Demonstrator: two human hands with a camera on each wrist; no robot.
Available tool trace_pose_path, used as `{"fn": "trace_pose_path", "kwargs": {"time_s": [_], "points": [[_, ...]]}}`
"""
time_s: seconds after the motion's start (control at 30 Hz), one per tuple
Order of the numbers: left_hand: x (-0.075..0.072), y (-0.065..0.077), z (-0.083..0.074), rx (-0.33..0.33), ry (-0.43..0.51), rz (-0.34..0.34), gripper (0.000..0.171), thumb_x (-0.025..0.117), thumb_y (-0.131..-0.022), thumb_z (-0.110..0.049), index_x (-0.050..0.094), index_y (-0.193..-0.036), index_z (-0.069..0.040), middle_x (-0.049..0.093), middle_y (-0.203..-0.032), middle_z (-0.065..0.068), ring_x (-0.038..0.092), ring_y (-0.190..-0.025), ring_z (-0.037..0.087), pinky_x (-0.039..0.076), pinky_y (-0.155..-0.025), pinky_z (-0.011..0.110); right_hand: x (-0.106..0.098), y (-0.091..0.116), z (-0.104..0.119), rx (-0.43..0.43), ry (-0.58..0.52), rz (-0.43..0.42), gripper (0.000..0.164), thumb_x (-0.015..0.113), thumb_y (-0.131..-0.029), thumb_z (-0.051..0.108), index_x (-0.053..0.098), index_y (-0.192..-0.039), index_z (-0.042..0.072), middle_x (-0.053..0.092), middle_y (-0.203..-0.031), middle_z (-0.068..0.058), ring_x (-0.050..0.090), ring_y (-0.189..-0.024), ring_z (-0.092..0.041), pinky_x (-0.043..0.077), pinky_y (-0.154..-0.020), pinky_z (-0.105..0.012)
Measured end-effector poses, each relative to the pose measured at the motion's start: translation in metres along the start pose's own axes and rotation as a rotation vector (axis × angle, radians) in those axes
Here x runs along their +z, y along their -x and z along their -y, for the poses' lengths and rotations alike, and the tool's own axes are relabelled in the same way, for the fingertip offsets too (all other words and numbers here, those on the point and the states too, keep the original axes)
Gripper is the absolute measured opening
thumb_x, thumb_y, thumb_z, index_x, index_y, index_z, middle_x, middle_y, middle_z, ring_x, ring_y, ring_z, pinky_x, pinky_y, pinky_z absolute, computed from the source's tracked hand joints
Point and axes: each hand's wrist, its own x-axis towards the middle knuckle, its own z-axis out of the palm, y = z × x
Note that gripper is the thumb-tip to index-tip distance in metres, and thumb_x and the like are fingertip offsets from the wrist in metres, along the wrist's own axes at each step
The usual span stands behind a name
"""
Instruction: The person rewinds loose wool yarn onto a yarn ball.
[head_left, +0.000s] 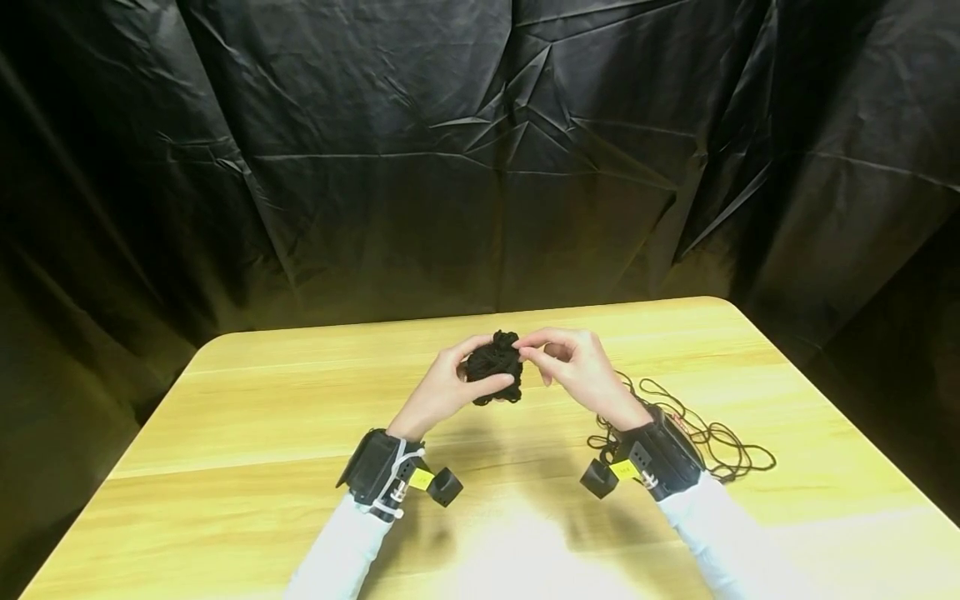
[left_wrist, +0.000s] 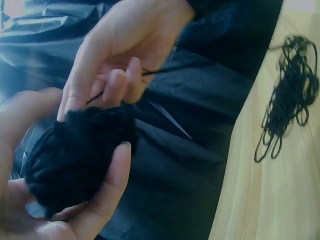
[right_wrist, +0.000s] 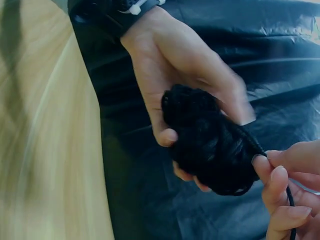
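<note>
A ball of black cord (head_left: 495,368) is held above the table by my left hand (head_left: 444,385), with the thumb on its near side and fingers round its far side. At the ball's upper right, my right hand (head_left: 573,367) pinches the cord (right_wrist: 291,200) between thumb and forefinger. In the right wrist view the cord runs from the ball (right_wrist: 212,145) through these fingertips and down past the other curled fingers. The left wrist view shows the wound strands of the ball (left_wrist: 75,157) close up, between the left thumb and fingers.
Loose loops of black cord (head_left: 731,446) lie on the wooden table (head_left: 262,417), right of and partly behind the right wrist. Each wrist wears a black strap with a small camera (head_left: 445,487). A creased black sheet (head_left: 375,225) hangs behind the table.
</note>
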Motion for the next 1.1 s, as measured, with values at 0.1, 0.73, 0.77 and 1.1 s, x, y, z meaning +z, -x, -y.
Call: {"fn": "trace_pose_path", "kwargs": {"time_s": [0.1,0.73,0.77,1.1], "points": [[0.000,0.001,0.000,0.012,-0.068,0.010,0.056,0.072,-0.075,-0.019,0.050,-0.126,-0.015,0.055,-0.119,0.006,0.061,-0.083,0.022,0.051,-0.066,0.030,-0.003,-0.002,0.001,0.016,-0.024,-0.020,0.017,0.063,-0.082,0.016,0.068,-0.096,0.008,0.051,-0.051,-0.003,0.046,-0.047,-0.014,0.023,-0.039,-0.024],[0.000,0.003,-0.004,-0.031,0.101,0.084,0.041,0.068,-0.077,-0.016,0.054,-0.115,-0.011,0.062,-0.099,0.004,0.058,-0.091,0.016,0.046,-0.077,0.032,0.010,-0.006,-0.028,0.230,-0.352,0.033,0.021,0.053,-0.085,0.001,0.059,-0.101,-0.012,0.064,-0.077,0.002,0.054,-0.062,-0.005,0.044,-0.054,-0.018],[-0.001,0.003,-0.004,-0.042,0.161,0.072,0.040,0.066,-0.079,-0.013,0.052,-0.117,-0.009,0.061,-0.101,0.004,0.057,-0.092,0.016,0.046,-0.078,0.032,0.012,-0.005,-0.029,0.233,-0.362,0.045,0.020,0.051,-0.084,-0.001,0.059,-0.099,-0.013,0.062,-0.071,0.004,0.051,-0.057,-0.006,0.042,-0.051,-0.018],[-0.003,-0.001,-0.005,-0.109,0.577,0.023,0.040,0.043,-0.093,-0.009,0.033,-0.130,0.004,0.038,-0.124,0.019,0.053,-0.102,0.027,0.048,-0.074,0.050,0.021,0.001,-0.028,0.149,-0.260,0.078,0.015,0.056,-0.085,0.002,0.065,-0.091,-0.007,0.060,-0.066,-0.007,0.042,-0.049,-0.007,0.034,-0.045,-0.018]]}}
